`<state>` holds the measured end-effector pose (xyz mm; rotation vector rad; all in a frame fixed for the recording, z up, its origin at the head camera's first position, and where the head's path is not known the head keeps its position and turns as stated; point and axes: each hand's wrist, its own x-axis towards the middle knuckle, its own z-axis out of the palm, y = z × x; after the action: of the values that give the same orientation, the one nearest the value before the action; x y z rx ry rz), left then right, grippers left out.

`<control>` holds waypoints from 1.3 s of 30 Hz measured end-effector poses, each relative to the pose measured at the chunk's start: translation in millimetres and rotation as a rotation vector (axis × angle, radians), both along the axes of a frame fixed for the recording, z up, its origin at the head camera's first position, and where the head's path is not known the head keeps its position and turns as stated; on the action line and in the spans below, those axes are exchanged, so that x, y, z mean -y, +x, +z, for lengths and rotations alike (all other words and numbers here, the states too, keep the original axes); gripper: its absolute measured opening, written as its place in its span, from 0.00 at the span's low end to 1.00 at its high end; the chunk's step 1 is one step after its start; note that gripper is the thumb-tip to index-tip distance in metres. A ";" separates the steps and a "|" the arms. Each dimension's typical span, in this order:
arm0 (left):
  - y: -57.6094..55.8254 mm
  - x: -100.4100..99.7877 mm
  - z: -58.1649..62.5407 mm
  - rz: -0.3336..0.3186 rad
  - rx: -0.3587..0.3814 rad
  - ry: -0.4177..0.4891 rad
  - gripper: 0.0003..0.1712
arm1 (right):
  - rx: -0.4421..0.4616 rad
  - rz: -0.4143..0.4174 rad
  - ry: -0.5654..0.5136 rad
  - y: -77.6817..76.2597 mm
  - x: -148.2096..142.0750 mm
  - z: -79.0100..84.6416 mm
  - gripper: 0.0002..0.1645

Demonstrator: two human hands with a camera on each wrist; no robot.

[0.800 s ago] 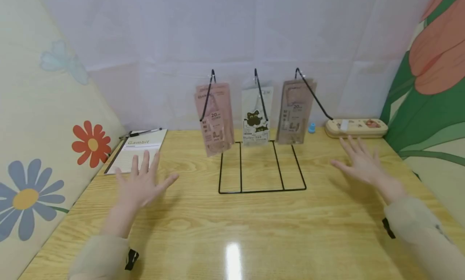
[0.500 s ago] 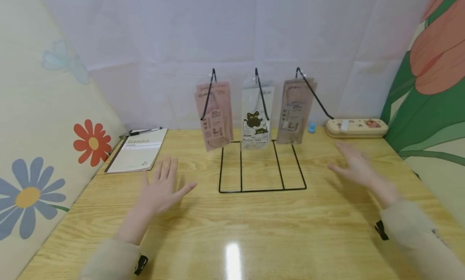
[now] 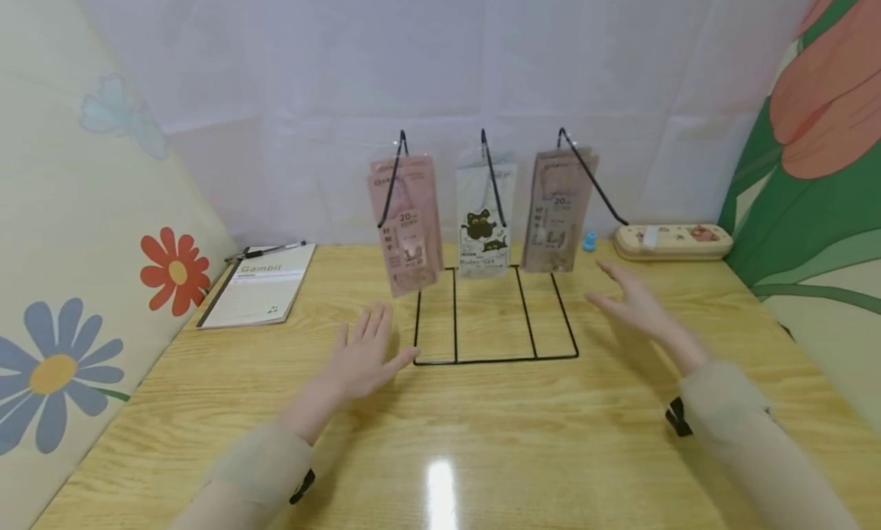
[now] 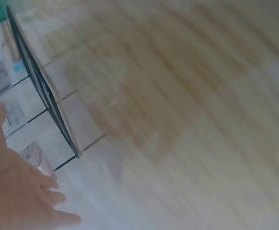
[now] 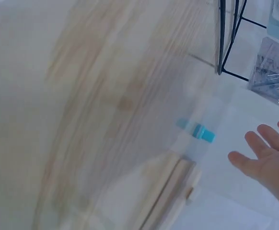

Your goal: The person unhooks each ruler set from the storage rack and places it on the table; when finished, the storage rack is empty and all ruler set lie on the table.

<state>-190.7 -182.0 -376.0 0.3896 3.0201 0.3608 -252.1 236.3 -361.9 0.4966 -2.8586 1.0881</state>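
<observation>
My left hand (image 3: 361, 356) hovers over the table beside the near left corner of a black wire rack (image 3: 495, 361), fingers extended and thumb spread toward it. My right hand (image 3: 635, 307) is to the right of the rack, fingers pointing at its right side, holding nothing. From the rack's three hooks hang flat packets: a pink one (image 3: 407, 224) on the left, a clear ruler set (image 3: 486, 220) with black cats in the middle, and a grey-brown one (image 3: 559, 209) on the right. In the right wrist view the right hand (image 5: 269, 158) has its fingers apart.
A Gambit notepad (image 3: 258, 285) with a black pen (image 3: 268, 250) lies at the back left of the wooden table (image 3: 523, 446). Back right are a small blue cap-like piece (image 3: 590, 242) and a cream pencil case (image 3: 674, 242). A white cloth (image 3: 316, 71) hangs behind.
Both hands have moved inward toward the rack, the left one to the right and the right one to the left. The pink packet swings slightly.
</observation>
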 end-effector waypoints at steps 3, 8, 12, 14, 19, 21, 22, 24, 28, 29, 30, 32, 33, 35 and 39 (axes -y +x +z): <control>-4.5 -8.1 -2.2 -0.024 0.053 0.020 0.50 | 0.031 -0.022 -0.049 -5.6 4.9 -0.2 0.42; -12.1 -16.8 -7.1 -0.068 0.147 0.059 0.48 | 0.075 -0.038 -0.171 -16.7 11.9 3.8 0.38; -13.7 -21.7 -11.0 -0.089 0.188 0.040 0.47 | 0.124 -0.045 -0.244 -25.2 20.8 3.4 0.40; -13.2 -23.4 -12.2 -0.096 0.202 0.016 0.46 | 0.136 -0.050 -0.262 -28.9 25.1 2.0 0.40; -11.6 -25.9 -11.9 -0.106 0.230 -0.029 0.44 | 0.150 -0.090 -0.309 -34.7 32.2 2.3 0.40; -12.5 -26.2 -12.5 -0.112 0.226 -0.038 0.43 | 0.146 -0.105 -0.330 -35.6 34.0 3.5 0.40; -13.5 -26.1 -13.4 -0.117 0.222 -0.041 0.42 | 0.144 -0.112 -0.334 -35.9 34.8 3.9 0.39; -14.8 -26.4 -13.7 -0.126 0.213 -0.044 0.41 | 0.142 -0.125 -0.328 -36.2 36.5 4.1 0.38; -15.9 -25.8 -13.4 -0.135 0.212 -0.034 0.41 | 0.152 -0.135 -0.323 -37.3 41.7 2.4 0.34; -15.8 -25.8 -12.9 -0.135 0.214 -0.035 0.41 | 0.154 -0.136 -0.322 -37.8 43.2 1.9 0.32; -16.0 -25.6 -12.9 -0.135 0.216 -0.036 0.40 | 0.157 -0.135 -0.328 -38.4 44.7 1.4 0.31; -16.6 -25.1 -13.1 -0.136 0.220 -0.043 0.40 | 0.174 -0.136 -0.344 -39.3 47.7 0.7 0.29; -17.0 -25.2 -13.1 -0.137 0.221 -0.048 0.40 | 0.182 -0.138 -0.355 -40.0 48.8 0.4 0.29; -17.9 -25.4 -13.4 -0.140 0.221 -0.062 0.40 | 0.199 -0.141 -0.376 -40.7 51.1 0.5 0.29; -19.9 -25.9 -12.2 -0.153 0.220 -0.085 0.41 | 0.209 -0.143 -0.435 -40.9 53.9 1.6 0.30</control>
<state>-210.7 -156.1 -388.2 0.5328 2.7594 0.2448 -292.9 182.5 -360.3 0.1551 -2.6371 1.7564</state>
